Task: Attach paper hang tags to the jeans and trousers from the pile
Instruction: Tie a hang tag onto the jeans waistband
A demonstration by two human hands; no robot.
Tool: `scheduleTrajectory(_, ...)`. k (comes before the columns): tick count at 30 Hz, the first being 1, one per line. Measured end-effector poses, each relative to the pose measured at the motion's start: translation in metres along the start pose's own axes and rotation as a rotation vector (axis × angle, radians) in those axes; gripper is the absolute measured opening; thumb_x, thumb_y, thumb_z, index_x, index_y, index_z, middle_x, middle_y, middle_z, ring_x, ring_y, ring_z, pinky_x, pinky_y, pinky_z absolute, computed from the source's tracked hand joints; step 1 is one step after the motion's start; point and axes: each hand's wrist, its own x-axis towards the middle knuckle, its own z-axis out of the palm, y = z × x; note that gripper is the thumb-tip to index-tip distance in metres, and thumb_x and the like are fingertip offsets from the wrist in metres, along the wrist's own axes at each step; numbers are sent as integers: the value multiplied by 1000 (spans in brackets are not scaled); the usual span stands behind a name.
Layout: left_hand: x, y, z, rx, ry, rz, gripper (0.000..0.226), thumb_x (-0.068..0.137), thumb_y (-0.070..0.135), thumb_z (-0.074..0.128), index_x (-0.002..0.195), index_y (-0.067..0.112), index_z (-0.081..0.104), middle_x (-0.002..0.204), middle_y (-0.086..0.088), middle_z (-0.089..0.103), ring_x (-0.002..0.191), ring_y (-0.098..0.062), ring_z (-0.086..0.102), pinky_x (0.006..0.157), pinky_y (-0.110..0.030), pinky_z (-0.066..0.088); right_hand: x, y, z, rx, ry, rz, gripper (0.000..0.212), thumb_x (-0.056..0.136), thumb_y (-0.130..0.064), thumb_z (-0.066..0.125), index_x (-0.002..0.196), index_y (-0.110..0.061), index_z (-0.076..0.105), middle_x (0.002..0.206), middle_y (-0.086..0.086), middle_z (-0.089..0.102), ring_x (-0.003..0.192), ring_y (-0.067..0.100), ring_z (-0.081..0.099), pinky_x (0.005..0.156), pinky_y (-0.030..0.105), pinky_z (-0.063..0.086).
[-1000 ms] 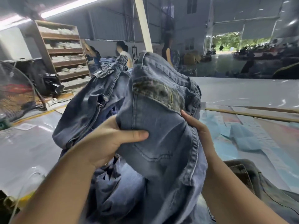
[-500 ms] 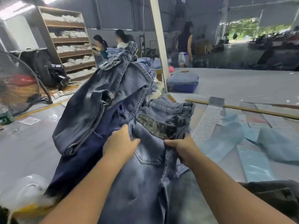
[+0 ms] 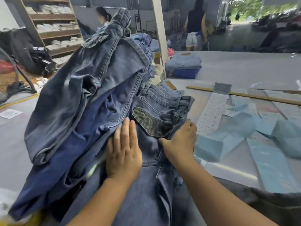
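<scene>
A pair of blue jeans (image 3: 151, 185) lies flat on the table in front of me, waistband away from me, with a leopard-print patch (image 3: 151, 123) at the waist. My left hand (image 3: 123, 152) presses flat on the jeans with straight fingers, against the tall pile of jeans (image 3: 91, 88) at the left. My right hand (image 3: 180, 141) rests on the right side of the waistband, fingers curled over its edge. Light-blue paper sheets (image 3: 239, 126) and printed paper strips (image 3: 211, 111) lie on the table to the right.
A white post (image 3: 158, 30) rises behind the pile. Folded jeans sit on a blue box (image 3: 185, 73) further back. A wooden stick (image 3: 260, 97) crosses the table at right. Dark trousers (image 3: 276, 207) lie at lower right. A shelf (image 3: 53, 28) and people stand in the background.
The jeans went from held up to laid flat on the table. My left hand let go and now presses flat; my right hand moved to the waistband's right edge.
</scene>
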Motion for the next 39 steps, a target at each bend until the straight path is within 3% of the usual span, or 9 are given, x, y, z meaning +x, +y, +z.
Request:
scheduleTrajectory(7,-6,16,-7,-109,-391,196,66,75,37,78,133,9,62,147,-17,49,134,-32,50,107,-48,44,-16,14,-9,-512,-222,-296,77,95,-47,41,157,-23,2,164,6,-8,149,35,-14,119,54,-5)
scheduleTrajectory(13,-23,48,-30,-176,-671,164,53,101,29,36,152,19,31,165,-6,13,152,-24,10,120,-38,15,-51,20,-49,-498,-378,-367,45,92,-45,44,130,-22,49,148,7,37,141,30,27,113,50,20)
scheduleTrajectory(17,-30,90,-59,-439,-513,66,22,91,23,50,110,20,60,123,1,57,116,-24,54,94,-38,39,-84,33,-106,-452,-306,-329,20,88,-36,49,96,-19,58,110,8,63,109,32,54,87,39,39)
scheduleTrajectory(20,-35,138,-84,-714,-414,54,25,86,17,62,110,18,66,115,-1,63,108,-27,57,92,-42,43,-106,58,-160,-427,-218,-281,31,89,-29,49,115,-18,62,116,5,62,111,28,52,94,39,43)
scheduleTrajectory(24,-57,208,-119,-954,-529,284,22,89,39,56,88,18,64,96,0,62,97,-25,57,86,-43,45,-149,107,-235,-332,59,-296,11,86,-20,51,94,-16,59,102,-2,57,101,20,48,87,32,42)
scheduleTrajectory(29,-97,262,-130,-664,-921,444,93,74,89,29,149,35,31,156,-7,27,145,-27,23,118,-41,25,-201,179,-304,-436,157,-21,21,90,-30,53,109,-20,55,104,-4,52,106,21,49,90,31,40)
scheduleTrajectory(34,-120,277,-138,-512,-683,436,71,93,70,31,152,30,25,162,-9,15,149,-27,13,122,-42,13,-236,215,-317,-456,178,-17,26,92,-49,48,101,-26,56,99,-7,55,98,17,50,89,33,42)
scheduleTrajectory(36,-123,282,-144,-711,-491,455,59,94,62,37,142,29,40,155,2,29,143,-18,24,118,-36,22,-245,223,-321,-490,289,-40,26,88,-43,57,105,-22,62,104,-5,57,100,20,52,90,36,44)
scheduleTrajectory(39,-124,293,-158,-1034,-611,667,65,82,75,41,135,37,47,137,23,38,129,-1,34,109,-24,30,-258,233,-334,-513,452,55,32,73,-31,80,96,-15,64,99,3,58,92,28,55,79,43,49)
